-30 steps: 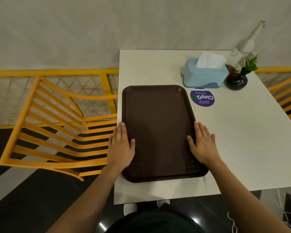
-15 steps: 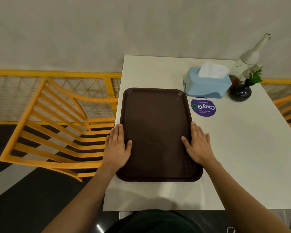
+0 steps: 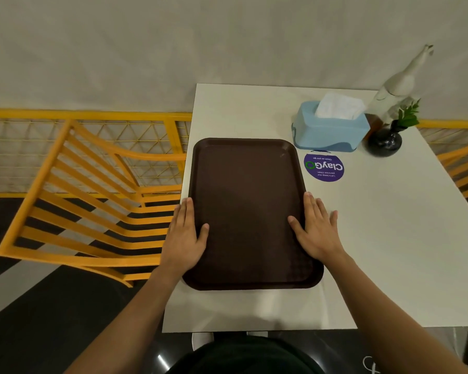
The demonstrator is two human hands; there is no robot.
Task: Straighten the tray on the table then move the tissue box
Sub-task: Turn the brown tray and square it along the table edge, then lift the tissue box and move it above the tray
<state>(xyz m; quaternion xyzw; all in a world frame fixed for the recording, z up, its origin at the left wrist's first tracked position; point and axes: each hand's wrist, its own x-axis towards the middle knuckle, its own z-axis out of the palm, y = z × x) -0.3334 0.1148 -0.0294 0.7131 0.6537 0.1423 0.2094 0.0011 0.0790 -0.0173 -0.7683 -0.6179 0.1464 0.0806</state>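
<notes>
Two flat palms are all you need here: your left hand (image 3: 183, 238) and right hand (image 3: 317, 231) rest open on the long edges of the brown tray (image 3: 250, 211), thumbs on its surface, closed around nothing. It lies at the left side of the white table (image 3: 389, 238) and holds nothing. Judge its edges against the table's left edge and nudge by sliding, not lifting. The blue tissue box (image 3: 330, 130), tissue poking up, waits just beyond the tray's far right corner.
</notes>
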